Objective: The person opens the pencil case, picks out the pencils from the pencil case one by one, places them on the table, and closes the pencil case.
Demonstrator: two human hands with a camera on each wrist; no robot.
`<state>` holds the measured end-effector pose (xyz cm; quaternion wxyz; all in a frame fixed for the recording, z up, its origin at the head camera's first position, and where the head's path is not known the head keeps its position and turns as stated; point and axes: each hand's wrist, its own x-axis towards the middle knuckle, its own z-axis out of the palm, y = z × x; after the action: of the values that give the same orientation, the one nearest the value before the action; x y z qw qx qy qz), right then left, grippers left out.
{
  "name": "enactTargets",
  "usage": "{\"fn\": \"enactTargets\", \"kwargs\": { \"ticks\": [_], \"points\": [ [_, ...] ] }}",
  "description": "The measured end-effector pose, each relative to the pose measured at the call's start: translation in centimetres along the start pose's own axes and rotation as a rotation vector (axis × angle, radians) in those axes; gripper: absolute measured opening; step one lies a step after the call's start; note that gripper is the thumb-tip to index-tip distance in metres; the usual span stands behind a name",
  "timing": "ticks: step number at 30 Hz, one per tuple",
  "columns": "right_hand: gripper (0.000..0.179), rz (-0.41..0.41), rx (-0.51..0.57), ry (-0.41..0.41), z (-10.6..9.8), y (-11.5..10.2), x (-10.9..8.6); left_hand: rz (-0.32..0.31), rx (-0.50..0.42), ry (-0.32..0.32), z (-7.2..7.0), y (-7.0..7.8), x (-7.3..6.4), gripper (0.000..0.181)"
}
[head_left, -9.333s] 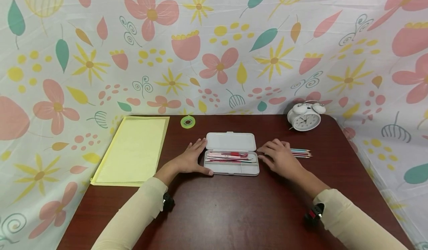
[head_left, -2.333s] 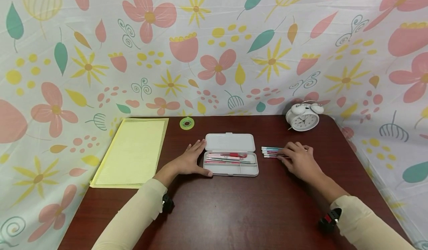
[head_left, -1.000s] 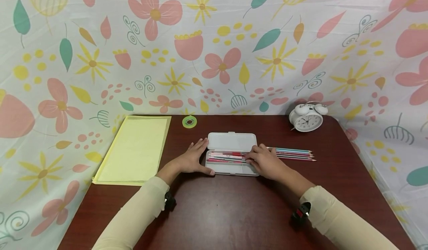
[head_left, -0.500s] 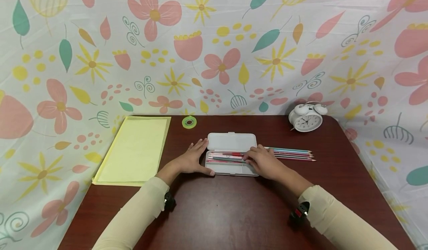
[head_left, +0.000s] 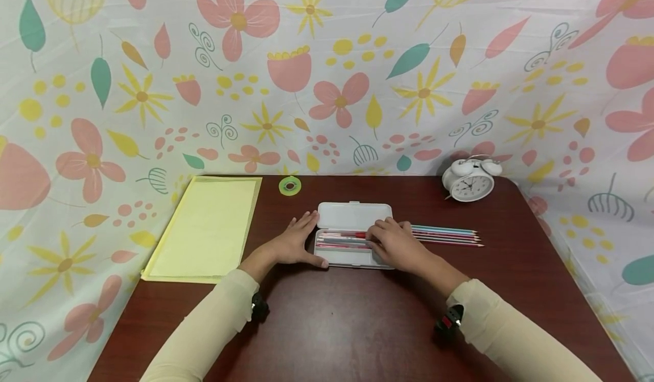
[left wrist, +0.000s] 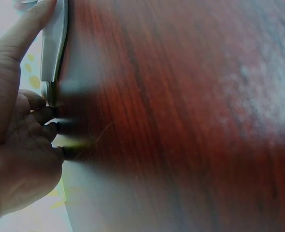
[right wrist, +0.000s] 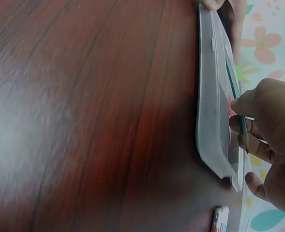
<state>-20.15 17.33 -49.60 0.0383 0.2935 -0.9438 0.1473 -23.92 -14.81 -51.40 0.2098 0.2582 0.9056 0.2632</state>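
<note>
An open white pencil case (head_left: 352,259) lies on the table, its lid (head_left: 353,216) folded back, with several pens and pencils (head_left: 339,235) in the long compartment. Fingers spread, my left hand (head_left: 292,246) rests against the case's left side, thumb at the front corner. Over the right part of the case, my right hand (head_left: 401,247) pinches a dark green pencil (right wrist: 232,79); its sharpened end shows past the fingers in the right wrist view. A row of colored pencils (head_left: 449,234) lies just right of the case, their left ends partly hidden by that hand.
A yellow zip folder (head_left: 204,229) lies at the left of the brown table (head_left: 327,325). Near the back edge are a green tape roll (head_left: 290,185) and, at the right, a white alarm clock (head_left: 470,180). A floral cloth (head_left: 327,58) hangs behind.
My right hand was on the row of colored pencils 2.3 s ago, then came left over the case. In the last half second it shifted slightly further left. The left hand has stayed put.
</note>
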Motion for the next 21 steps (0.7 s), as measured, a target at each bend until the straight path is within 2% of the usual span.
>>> {"fn": "enactTargets", "kwargs": {
  "ticks": [9,15,21],
  "points": [
    [0.015,-0.066,-0.108,0.036,0.7,-2.9,2.5,0.01,-0.015,0.005,0.0,-0.2,0.0,0.141],
    [0.012,-0.037,-0.157,-0.005,1.5,-4.0,3.8,0.009,-0.01,0.001,-0.1,-0.1,-0.1,0.141],
    [0.009,-0.034,-0.179,-0.015,1.8,-4.1,4.1,0.006,-0.022,-0.003,-0.1,-0.2,0.0,0.143]
  ]
}}
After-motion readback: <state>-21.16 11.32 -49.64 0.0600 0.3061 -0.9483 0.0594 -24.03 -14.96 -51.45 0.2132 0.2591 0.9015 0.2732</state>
